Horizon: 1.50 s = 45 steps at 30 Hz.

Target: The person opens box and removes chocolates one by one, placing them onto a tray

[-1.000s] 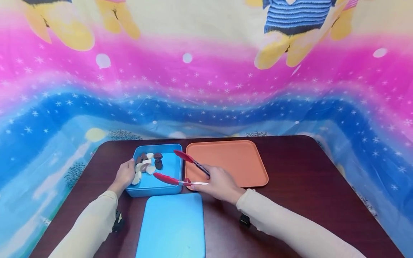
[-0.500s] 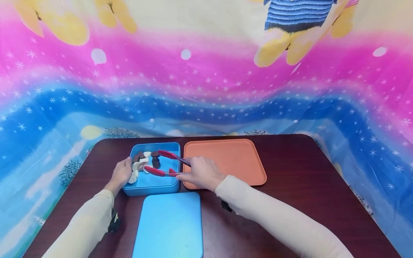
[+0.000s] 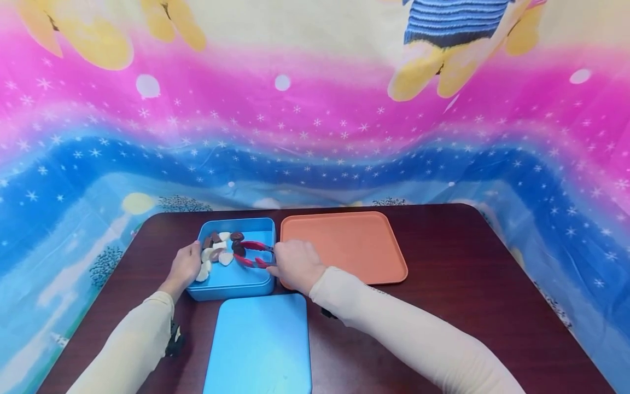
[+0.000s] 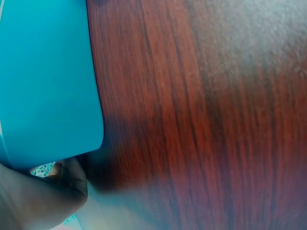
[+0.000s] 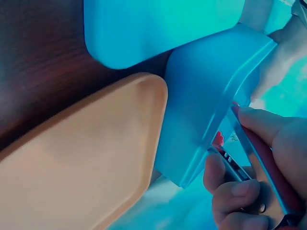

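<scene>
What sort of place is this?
Probably a small staged corner for tabletop work, though I can't tell what building it's in: a printed, snowflake-patterned backdrop surrounds a dark wood-grained table bearing a blue box and orange tray.

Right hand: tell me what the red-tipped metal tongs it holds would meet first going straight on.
The tongs in the right hand would probably meet a small dark-brown piece first, inside the light-blue rectangular box; depth and contact are unclear.

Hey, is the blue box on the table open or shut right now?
Open. In the head view, the blue box has no cover: brown and white pieces show inside, and red-tipped tongs reach in.
</scene>
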{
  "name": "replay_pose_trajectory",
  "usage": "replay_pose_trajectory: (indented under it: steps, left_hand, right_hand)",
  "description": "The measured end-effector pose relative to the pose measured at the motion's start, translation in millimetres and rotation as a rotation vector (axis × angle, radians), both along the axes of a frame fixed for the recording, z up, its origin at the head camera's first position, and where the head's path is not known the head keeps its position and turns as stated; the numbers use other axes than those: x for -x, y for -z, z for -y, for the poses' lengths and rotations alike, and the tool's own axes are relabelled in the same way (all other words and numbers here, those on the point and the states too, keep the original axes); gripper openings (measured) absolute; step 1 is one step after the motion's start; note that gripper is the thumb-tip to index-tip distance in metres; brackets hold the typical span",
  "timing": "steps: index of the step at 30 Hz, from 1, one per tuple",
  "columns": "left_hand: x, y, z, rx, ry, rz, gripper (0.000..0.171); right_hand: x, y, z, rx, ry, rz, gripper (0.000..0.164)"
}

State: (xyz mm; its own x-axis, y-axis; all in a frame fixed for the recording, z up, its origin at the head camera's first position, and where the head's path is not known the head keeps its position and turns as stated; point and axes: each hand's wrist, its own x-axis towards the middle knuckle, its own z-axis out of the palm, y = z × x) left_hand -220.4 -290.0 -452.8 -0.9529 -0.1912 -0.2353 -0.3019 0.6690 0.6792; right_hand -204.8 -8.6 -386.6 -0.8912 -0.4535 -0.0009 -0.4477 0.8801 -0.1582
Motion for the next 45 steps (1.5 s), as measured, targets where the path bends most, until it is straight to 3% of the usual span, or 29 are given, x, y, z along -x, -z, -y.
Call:
replay_pose_trajectory:
  steps: [4, 11, 16, 22, 31, 39, 45]
  left_hand:
    - [0.2, 0.8, -2, 0.004, 0.004, -0.01, 0.075]
    - [1.6, 2.4, -5, 0.017, -0.005, -0.026, 0.074]
    - [2.3, 1.9, -5, 0.021, -0.006, -0.029, 0.074]
    - [-0.6, 4.2, -4, 0.003, -0.004, -0.013, 0.075]
    - [-6.0, 7.7, 3, 0.007, -0.006, 0.012, 0.076]
    - [-4.3, 3.6, 3, 0.013, 0.003, 0.009, 0.077]
    - [-3.0, 2.6, 0, 0.011, -0.005, -0.007, 0.077]
  right_hand:
    - [0.1, 0.4, 3, -0.065, -0.029, -0.06, 0.036]
    - [1.4, 4.8, -3, -0.054, -0.02, -0.019, 0.034]
    - [2.4, 7.7, -7, -0.008, -0.015, 0.013, 0.032]
    - [1.2, 16.2, -14, 0.067, -0.035, -0.011, 0.031]
    - [-11.0, 24.0, -29, 0.158, -0.042, -0.043, 0.042]
    - [-19.2, 21.4, -51, 0.262, 0.0, -0.018, 0.046]
    - [-18.8, 17.9, -74, 0.316, 0.044, -0.053, 0.052]
